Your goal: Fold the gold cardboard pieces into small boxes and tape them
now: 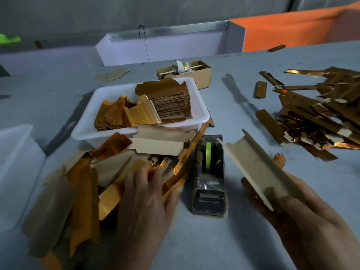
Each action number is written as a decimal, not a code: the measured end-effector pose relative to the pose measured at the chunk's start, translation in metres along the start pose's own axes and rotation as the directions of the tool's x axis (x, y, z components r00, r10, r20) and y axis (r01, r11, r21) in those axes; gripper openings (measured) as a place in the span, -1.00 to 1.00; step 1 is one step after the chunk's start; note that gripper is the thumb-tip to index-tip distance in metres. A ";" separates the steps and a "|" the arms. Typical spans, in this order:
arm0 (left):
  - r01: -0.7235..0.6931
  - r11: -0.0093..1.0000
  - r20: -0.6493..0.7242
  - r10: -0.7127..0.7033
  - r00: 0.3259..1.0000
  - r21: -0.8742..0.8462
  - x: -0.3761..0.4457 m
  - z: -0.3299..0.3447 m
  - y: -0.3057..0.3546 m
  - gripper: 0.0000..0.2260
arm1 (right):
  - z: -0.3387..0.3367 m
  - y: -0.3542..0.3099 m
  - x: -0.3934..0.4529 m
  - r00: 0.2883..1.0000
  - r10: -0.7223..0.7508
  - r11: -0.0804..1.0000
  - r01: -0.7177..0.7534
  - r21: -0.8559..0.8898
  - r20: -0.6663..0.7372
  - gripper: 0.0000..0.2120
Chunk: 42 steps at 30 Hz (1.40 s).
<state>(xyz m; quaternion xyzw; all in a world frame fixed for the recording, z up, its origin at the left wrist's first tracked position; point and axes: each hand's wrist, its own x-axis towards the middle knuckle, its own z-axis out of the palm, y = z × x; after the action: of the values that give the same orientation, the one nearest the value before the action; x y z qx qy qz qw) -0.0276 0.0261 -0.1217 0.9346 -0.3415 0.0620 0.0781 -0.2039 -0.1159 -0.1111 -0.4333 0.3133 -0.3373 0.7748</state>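
Observation:
My right hand (303, 215) holds a partly folded cardboard piece (259, 168), pale underside up, to the right of the black tape dispenser (209, 178) with its green tape roll. My left hand (144, 199) rests with straight fingers on a loose heap of gold cardboard pieces (101, 172) at the near left. A white tray (198, 114) behind the heap holds stacked flat gold pieces (171, 102). Folded gold boxes (319, 117) lie piled at the right.
A small brown carton (202, 76) with spools stands behind the tray. A white bin (17, 172) sits at the left edge. A white trough (165, 47) and an orange cloth (288, 30) lie at the back. The grey tabletop (233, 240) shows near me.

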 end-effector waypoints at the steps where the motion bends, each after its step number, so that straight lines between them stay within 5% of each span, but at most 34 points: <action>1: -0.023 0.999 -0.003 0.023 1.000 -0.032 -0.003 -0.005 0.002 -0.27 | 0.004 -0.001 -0.003 0.999 -0.025 1.000 0.026 -0.016 0.041 -0.60; 4: -0.095 0.908 -0.072 0.072 0.995 -0.408 -0.015 -0.030 0.015 -0.35 | 0.021 0.003 -0.015 0.988 -0.125 0.975 0.140 -0.171 0.095 -0.58; 7: 0.067 0.524 0.183 0.173 0.968 -0.849 -0.022 -0.054 0.031 -0.51 | 0.041 0.016 -0.028 0.963 -0.234 0.913 0.265 -0.311 0.135 -0.61; 9: 0.138 0.403 0.273 0.302 0.913 -0.905 -0.024 -0.053 0.034 -0.58 | 0.048 0.022 -0.033 0.973 -0.221 0.917 0.232 -0.323 0.071 -0.61; 13: 0.220 0.238 0.273 0.221 0.936 -0.946 -0.024 -0.050 0.035 -0.76 | 0.055 0.024 -0.038 0.982 -0.187 0.925 0.168 -0.340 -0.023 -0.68; 15: 0.198 0.177 0.234 0.207 0.950 -0.964 -0.027 -0.047 0.037 -0.66 | 0.058 0.021 -0.040 0.983 -0.183 0.909 0.171 -0.381 0.006 -0.73; 24: 0.158 0.304 0.225 0.197 0.954 -0.939 -0.032 -0.050 0.040 -0.41 | 0.053 0.002 -0.027 0.987 -0.141 0.912 0.161 -0.378 0.078 -0.68; 34: 0.088 0.487 0.152 0.092 0.984 -0.869 -0.033 -0.054 0.042 -0.49 | 0.048 0.000 -0.017 0.985 -0.046 0.958 0.090 -0.273 0.165 -0.88; 39: 0.104 0.489 0.165 0.083 0.983 -0.866 -0.034 -0.055 0.044 -0.56 | 0.047 0.002 -0.018 0.985 -0.015 0.964 0.060 -0.260 0.171 -0.44; 42: 0.099 0.444 0.140 0.061 0.988 -0.890 -0.034 -0.051 0.044 -0.56 | 0.047 -0.002 -0.019 0.988 -0.041 0.969 0.076 -0.233 0.150 -0.77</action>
<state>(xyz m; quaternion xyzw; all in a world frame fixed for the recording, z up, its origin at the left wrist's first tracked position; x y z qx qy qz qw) -0.0853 0.0234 -0.0726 0.7585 -0.3169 -0.1993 0.5334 -0.1787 -0.0795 -0.0856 -0.5556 0.2817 -0.2879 0.7274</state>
